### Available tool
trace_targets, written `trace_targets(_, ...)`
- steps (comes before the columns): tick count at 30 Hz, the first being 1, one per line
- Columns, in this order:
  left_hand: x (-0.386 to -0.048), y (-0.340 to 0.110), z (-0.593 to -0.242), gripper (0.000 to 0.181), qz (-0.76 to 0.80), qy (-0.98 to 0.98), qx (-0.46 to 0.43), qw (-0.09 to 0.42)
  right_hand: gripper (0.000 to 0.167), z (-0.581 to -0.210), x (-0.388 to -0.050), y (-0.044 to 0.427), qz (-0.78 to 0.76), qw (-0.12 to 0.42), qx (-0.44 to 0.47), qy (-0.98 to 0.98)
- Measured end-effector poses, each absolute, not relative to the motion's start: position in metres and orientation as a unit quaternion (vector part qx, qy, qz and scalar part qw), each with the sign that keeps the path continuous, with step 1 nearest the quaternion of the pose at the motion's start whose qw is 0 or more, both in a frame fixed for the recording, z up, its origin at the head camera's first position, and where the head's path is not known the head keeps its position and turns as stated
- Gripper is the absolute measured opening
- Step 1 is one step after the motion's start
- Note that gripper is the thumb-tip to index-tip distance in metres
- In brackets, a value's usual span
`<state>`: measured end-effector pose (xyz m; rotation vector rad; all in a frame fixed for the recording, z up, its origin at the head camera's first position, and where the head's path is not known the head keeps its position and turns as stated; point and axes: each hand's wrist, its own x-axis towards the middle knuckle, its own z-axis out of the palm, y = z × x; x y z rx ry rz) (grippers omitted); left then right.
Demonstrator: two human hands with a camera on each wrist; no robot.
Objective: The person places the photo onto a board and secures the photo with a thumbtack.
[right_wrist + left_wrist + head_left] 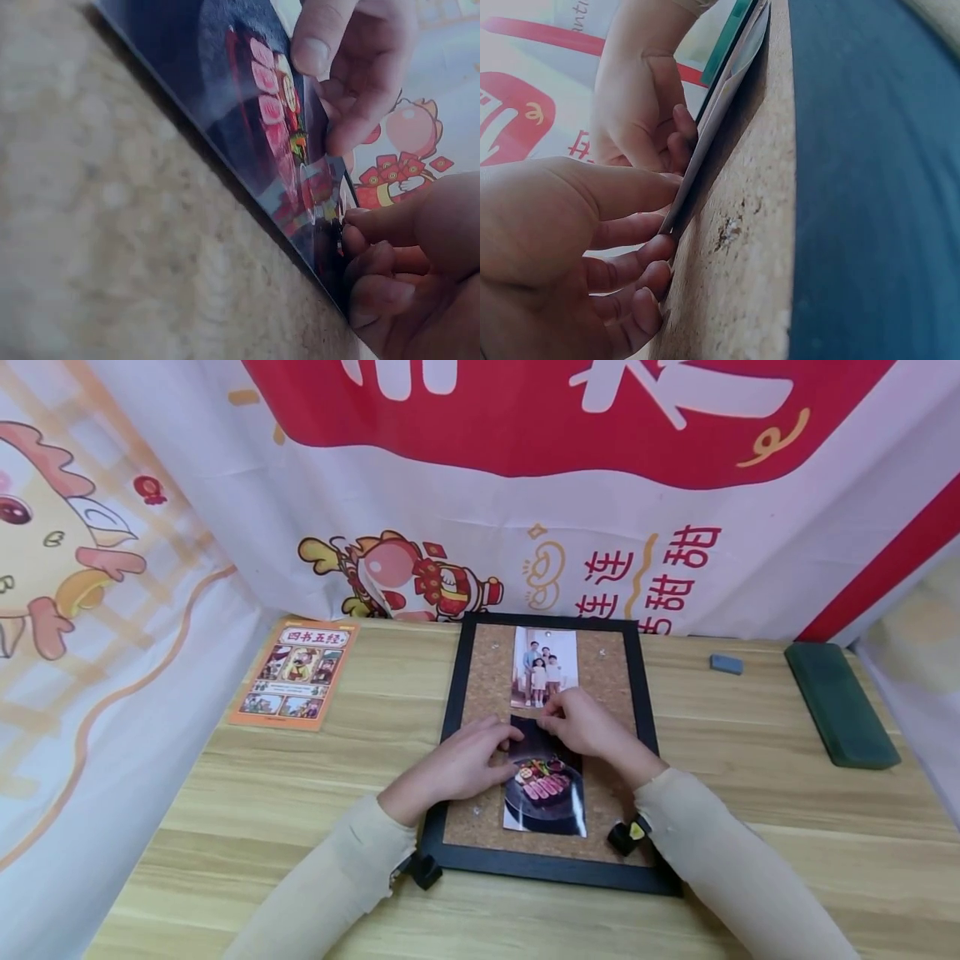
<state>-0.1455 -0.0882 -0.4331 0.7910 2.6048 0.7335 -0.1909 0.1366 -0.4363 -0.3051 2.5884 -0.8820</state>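
On a black-framed corkboard (555, 878) lies a glossy food photo (546, 806) with sliced meat on a dark plate. Above it, a family photo (558, 670) bears a clear pushpin near its top edge. My left hand (474, 760) rests on the food photo's left side, thumb on the print and other fingertips by its edge. At the top of that photo, my right hand (588, 724) pinches a pushpin (341, 226) between thumb and forefinger, mostly hidden by the fingers. One edge of the photo stands off the cork (739, 217).
Several clear pushpins (602, 652) stand in the cork. An orange-bordered booklet (294, 675) lies at left on the wooden table (300, 810). A blue eraser-like block (726, 664) and a dark green case (840, 706) lie at right. A printed cloth (525, 510) hangs behind.
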Motion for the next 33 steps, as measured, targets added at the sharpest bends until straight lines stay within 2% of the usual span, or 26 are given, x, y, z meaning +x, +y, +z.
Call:
trace_targets(15, -0.146, -0.087, -0.432, 0.041, 0.256, 0.912, 0.273, 0.166, 0.017, -0.432, -0.195, 0.140, -0.327, 0.224, -0.079, 0.915)
trace_targets(21, -0.150, -0.089, -0.447, 0.040, 0.266, 0.908, 0.286, 0.153, 0.011, -0.433, -0.192, 0.140, -0.336, 0.227, -0.045, 0.913)
trace_targets(27, -0.143, -0.086, -0.434, 0.041, 0.268, 0.908, 0.276, 0.168, 0.016, -0.434, -0.189, 0.143, -0.328, 0.233, -0.021, 0.915)
trace_targets(33, -0.155, -0.093, -0.467, 0.043, 0.265, 0.907, 0.295, 0.142, 0.018, -0.437, -0.189, 0.143, -0.339, 0.245, -0.010, 0.908)
